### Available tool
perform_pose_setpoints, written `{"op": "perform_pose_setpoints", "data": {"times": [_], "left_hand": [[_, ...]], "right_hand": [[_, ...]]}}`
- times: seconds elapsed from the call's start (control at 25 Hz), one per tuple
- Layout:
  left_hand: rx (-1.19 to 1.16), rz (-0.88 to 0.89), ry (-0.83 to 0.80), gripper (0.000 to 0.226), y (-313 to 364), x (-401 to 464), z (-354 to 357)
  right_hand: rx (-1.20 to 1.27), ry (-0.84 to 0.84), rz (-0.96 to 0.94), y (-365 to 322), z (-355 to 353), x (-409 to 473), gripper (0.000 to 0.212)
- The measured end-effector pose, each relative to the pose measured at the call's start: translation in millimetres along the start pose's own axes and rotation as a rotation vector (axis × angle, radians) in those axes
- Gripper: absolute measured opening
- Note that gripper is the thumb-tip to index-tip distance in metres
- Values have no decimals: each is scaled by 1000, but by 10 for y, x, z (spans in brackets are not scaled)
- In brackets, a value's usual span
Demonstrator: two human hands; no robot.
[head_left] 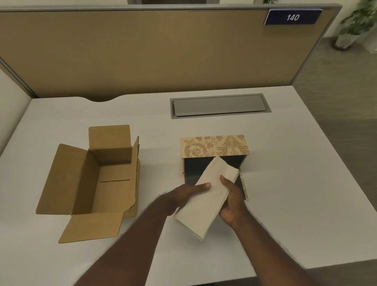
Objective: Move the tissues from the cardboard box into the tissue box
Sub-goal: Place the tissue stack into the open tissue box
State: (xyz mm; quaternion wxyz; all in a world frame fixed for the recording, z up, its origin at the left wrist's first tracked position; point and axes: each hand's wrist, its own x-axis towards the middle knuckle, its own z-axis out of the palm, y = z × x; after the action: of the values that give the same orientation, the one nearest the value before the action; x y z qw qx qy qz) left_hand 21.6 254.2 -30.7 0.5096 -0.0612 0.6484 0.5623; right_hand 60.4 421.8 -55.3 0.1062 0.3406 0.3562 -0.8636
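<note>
A stack of white folded tissues (208, 200) is held tilted above the front of the tissue box (214, 146), a dark-lined box with a gold leaf-patterned open lid. My left hand (186, 195) grips the stack's left side with the thumb on top. My right hand (232, 202) grips its right edge. The stack's far end points into the dark opening of the tissue box. The brown cardboard box (89, 179) stands open on the left with its flaps spread, and I see no tissues inside it.
The white desk (289, 192) holds both boxes. A grey cable-tray cover (220, 106) is set into the desk behind the tissue box. A tan partition panel (144, 53) with a "140" sign closes the back. The desk's right edge drops to the floor.
</note>
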Motion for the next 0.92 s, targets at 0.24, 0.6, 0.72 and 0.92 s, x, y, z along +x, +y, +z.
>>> {"op": "perform_pose_setpoints", "data": {"times": [0.24,0.6,0.72,0.92], "left_hand": [[162,-60,-46,60,-175,66,-174],[-277,119,202,52,-211,175,-330],[-452,165,307,58,-203,245,-296],[-551,212,423,64,-185,385,-200]], "right_hand": [[65,54,-82,21,-110,-33,34],[88,121,-71,-180,-314,111,38],[103,82,-37,-284,-432,204,49],[59,101,25,-420,-584,332,37]]}}
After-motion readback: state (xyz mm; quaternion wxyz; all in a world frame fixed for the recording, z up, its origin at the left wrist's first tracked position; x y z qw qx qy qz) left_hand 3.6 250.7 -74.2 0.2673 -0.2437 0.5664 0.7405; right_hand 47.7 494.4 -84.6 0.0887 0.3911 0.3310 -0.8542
